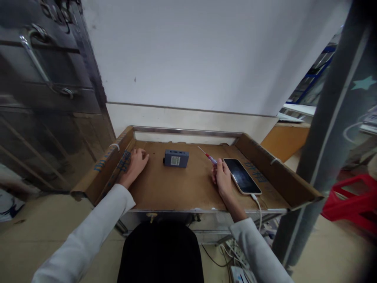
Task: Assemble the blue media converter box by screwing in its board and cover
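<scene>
In the head view, a small dark blue-grey box [176, 158] with a row of vent slots and a pale label stands on the cardboard-covered table [159, 188]. To its right, my right hand [221, 177] is closed around the handle of a screwdriver [211, 158], its thin metal shaft pointing up and left, clear of the box. My left hand [137, 163] rests at the table's left side by the cardboard edge, fingers loosely bent and nothing visible in them. Beside my right hand lies a smartphone [242, 176] with a dark screen.
Cardboard side walls [277, 173] border the table left and right. A white charging cable [258, 204] runs from the phone over the front edge. A grey post [321, 149] and a red stool [355, 202] are at the right; a metal door [50, 94] is at the left.
</scene>
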The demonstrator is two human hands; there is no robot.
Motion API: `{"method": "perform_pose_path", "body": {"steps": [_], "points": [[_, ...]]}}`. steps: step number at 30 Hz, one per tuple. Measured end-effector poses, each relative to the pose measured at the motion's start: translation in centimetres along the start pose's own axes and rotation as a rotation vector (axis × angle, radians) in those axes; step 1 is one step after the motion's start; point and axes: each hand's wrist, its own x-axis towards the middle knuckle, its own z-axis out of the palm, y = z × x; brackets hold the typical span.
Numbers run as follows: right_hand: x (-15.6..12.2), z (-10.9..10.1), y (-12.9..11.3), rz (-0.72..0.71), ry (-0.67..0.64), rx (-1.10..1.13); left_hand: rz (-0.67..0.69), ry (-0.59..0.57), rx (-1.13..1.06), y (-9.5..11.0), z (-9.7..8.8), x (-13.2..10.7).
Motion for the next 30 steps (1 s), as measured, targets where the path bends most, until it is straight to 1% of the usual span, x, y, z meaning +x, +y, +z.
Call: {"method": "perform_pose_path", "body": {"steps": [2, 4, 9, 12, 14, 15, 17, 19, 20, 22, 23, 25, 30], "points": [[0.0, 0.0, 0.0, 0.006, 0.003, -0.001, 0.034, -0.030, -0.007, -0.6, 0.1, 0.0], [0.0, 0.0, 0.1, 0.012, 0.014, -0.009, 0.052, -0.050, -0.038, -0.8, 0.3, 0.0], [0.0, 0.0, 0.0, -0.001, 0.007, -0.020, 0.018, -0.043, -0.108, -0.7, 0.3, 0.1], [-0.1, 0.0, -0.1, -0.003, -0.003, -0.034, 0.006, -0.059, -0.145, -0.2, 0.2, 0.0], [-0.3, 0.1, -0.4, -0.025, -0.053, -0.021, -0.019, -0.092, -0.253, 0.6, 0.1, -0.4], [-0.5, 0.2, -0.6, -0.059, -0.093, -0.015, -0.053, -0.121, -0.385, 1.2, 0.0, -0.6], [-0.8, 0.4, -1.1, -0.170, -0.166, -0.038, -0.101, -0.179, -0.634, 2.5, -0.4, -1.3], [-1.3, 0.7, -1.9, -0.299, -0.213, -0.104, -0.147, -0.227, -0.825, 3.9, -0.8, -2.1], [-1.5, 0.9, -2.4, -0.352, -0.230, -0.139, -0.174, -0.234, -0.907, 4.5, -1.1, -2.5], [-1.9, 1.3, -3.4, -0.439, -0.263, -0.185, -0.227, -0.208, -1.049, 5.8, -1.6, -3.2], [-2.0, 1.6, -3.9, -0.471, -0.276, -0.197, -0.247, -0.186, -1.093, 6.4, -1.8, -3.5], [-2.3, 2.1, -4.8, -0.513, -0.297, -0.209, -0.244, -0.154, -1.106, 7.4, -2.3, -3.8], [-2.7, 3.0, -6.0, -0.572, -0.341, -0.257, -0.059, -0.124, -0.958, 8.7, -2.9, -3.8]]}}
